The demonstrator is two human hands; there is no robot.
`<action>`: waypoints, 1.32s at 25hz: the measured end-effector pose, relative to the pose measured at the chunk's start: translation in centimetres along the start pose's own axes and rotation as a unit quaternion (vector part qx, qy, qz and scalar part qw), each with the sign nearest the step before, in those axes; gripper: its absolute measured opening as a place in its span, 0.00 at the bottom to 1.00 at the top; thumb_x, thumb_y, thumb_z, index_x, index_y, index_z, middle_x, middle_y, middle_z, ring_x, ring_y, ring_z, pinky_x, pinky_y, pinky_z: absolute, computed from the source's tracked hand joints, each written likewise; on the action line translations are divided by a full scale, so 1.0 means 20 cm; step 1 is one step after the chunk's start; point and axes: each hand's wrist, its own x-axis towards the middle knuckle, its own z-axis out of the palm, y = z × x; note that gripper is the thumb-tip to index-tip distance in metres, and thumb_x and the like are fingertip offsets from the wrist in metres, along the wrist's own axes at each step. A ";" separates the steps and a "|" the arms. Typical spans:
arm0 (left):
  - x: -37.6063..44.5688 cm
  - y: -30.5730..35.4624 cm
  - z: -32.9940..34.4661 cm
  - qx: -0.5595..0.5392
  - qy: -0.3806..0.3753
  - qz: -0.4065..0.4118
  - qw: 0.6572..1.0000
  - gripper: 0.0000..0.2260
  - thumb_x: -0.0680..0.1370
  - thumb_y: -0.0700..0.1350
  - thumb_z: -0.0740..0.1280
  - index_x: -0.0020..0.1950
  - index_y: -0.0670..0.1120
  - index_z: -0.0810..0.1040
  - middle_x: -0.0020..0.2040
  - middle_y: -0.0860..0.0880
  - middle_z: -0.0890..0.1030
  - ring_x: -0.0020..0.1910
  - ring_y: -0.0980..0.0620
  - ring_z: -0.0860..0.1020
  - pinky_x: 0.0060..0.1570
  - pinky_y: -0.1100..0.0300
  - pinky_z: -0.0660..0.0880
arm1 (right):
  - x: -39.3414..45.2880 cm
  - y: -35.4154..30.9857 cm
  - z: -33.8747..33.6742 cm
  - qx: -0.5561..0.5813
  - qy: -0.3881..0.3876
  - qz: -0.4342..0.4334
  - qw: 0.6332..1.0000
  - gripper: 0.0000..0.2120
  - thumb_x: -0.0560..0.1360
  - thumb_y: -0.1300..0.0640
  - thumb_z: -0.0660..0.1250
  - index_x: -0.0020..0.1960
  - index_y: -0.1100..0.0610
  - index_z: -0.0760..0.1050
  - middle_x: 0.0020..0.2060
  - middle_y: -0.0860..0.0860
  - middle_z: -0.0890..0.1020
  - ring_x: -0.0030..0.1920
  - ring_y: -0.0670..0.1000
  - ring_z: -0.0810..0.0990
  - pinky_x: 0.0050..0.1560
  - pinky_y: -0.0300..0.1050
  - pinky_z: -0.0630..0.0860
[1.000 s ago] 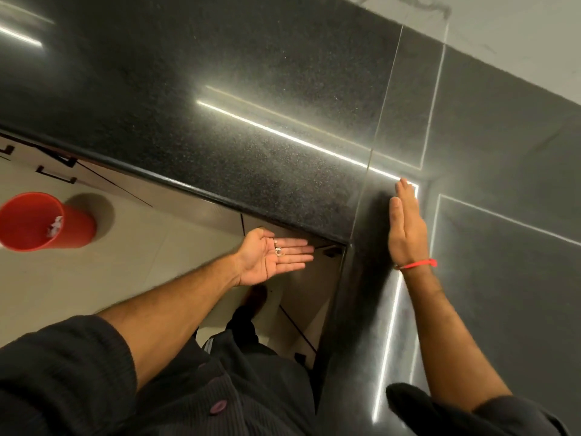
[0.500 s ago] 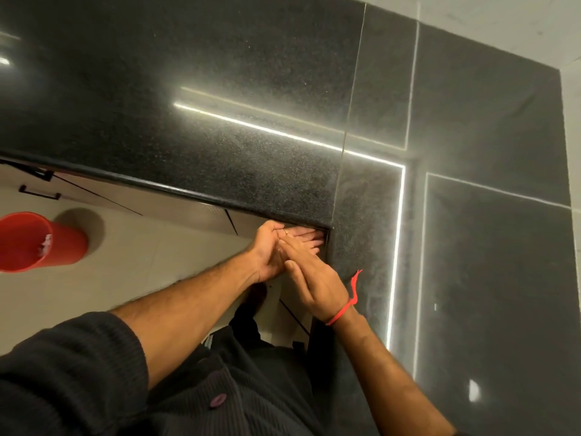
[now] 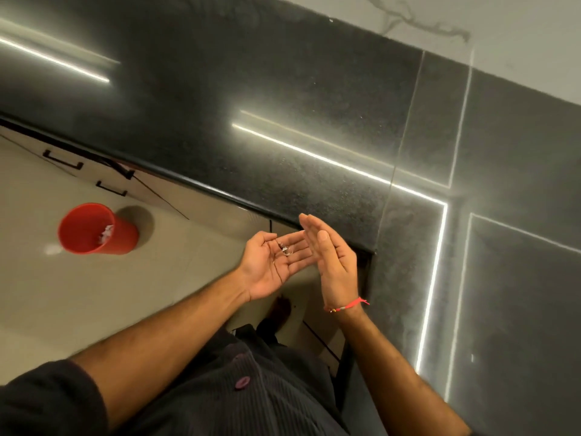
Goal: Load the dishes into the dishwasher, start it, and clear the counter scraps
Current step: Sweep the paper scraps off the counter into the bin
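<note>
My left hand (image 3: 267,272) is palm up and cupped just off the front edge of the black granite counter (image 3: 283,105). A few small pale scraps (image 3: 285,250) lie on its fingers. My right hand (image 3: 334,262), with a red thread at the wrist, stands flat and edge-on against the fingertips of the left, fingers straight and holding nothing. Both hands hover over the floor at the counter's inner corner. No dishes or dishwasher are in view.
A red bin (image 3: 125,239) with white scraps inside stands on the beige floor (image 3: 63,303) to the left. Cabinet fronts with black handles (image 3: 63,160) run under the counter edge. The counter turns a corner on the right, and a pale wall (image 3: 518,33) rises behind it.
My right hand swept from the counter's corner over to the left palm, then lifted upright beside it. Scraps now lie in the left hand. The view has swung left.
</note>
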 end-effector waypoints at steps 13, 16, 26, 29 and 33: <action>-0.65 0.63 -0.54 -0.214 -0.006 0.287 0.934 0.25 0.78 0.47 0.52 0.65 0.33 0.78 0.68 0.34 0.76 0.65 0.37 0.78 0.64 0.44 0.76 | 0.24 0.13 1.09 -0.082 -0.255 0.026 0.963 0.18 0.83 0.60 0.57 0.70 0.59 0.73 0.67 0.53 0.78 0.70 0.53 0.73 0.73 0.59 0.66; -0.80 0.80 -0.74 -0.254 -0.002 0.309 0.916 0.25 0.78 0.46 0.53 0.67 0.32 0.75 0.68 0.33 0.76 0.66 0.37 0.77 0.63 0.43 0.76 | 0.25 0.23 1.40 -0.093 -0.290 0.044 0.951 0.17 0.83 0.61 0.57 0.71 0.59 0.72 0.67 0.53 0.78 0.70 0.52 0.73 0.73 0.58 0.66; -1.21 1.41 -1.36 -0.287 0.057 0.376 0.879 0.25 0.82 0.47 0.48 0.68 0.33 0.74 0.66 0.35 0.78 0.65 0.40 0.79 0.66 0.47 0.75 | 0.37 0.47 2.40 -0.108 -0.366 0.096 0.919 0.17 0.82 0.67 0.59 0.69 0.56 0.74 0.66 0.51 0.79 0.69 0.49 0.75 0.71 0.50 0.70; -1.21 1.58 -1.47 -0.311 0.076 0.392 0.863 0.26 0.81 0.46 0.49 0.65 0.33 0.78 0.65 0.35 0.79 0.64 0.41 0.80 0.67 0.48 0.74 | 0.50 0.55 2.61 -0.097 -0.384 0.128 0.909 0.19 0.82 0.67 0.59 0.65 0.49 0.76 0.65 0.51 0.79 0.68 0.49 0.75 0.71 0.52 0.70; -1.14 1.83 -1.60 -0.329 0.115 0.408 0.844 0.25 0.82 0.47 0.49 0.68 0.34 0.75 0.66 0.36 0.79 0.67 0.40 0.77 0.71 0.48 0.71 | 0.72 0.71 2.84 -0.080 -0.392 0.167 0.901 0.19 0.81 0.69 0.59 0.63 0.50 0.77 0.64 0.53 0.80 0.68 0.50 0.76 0.72 0.55 0.69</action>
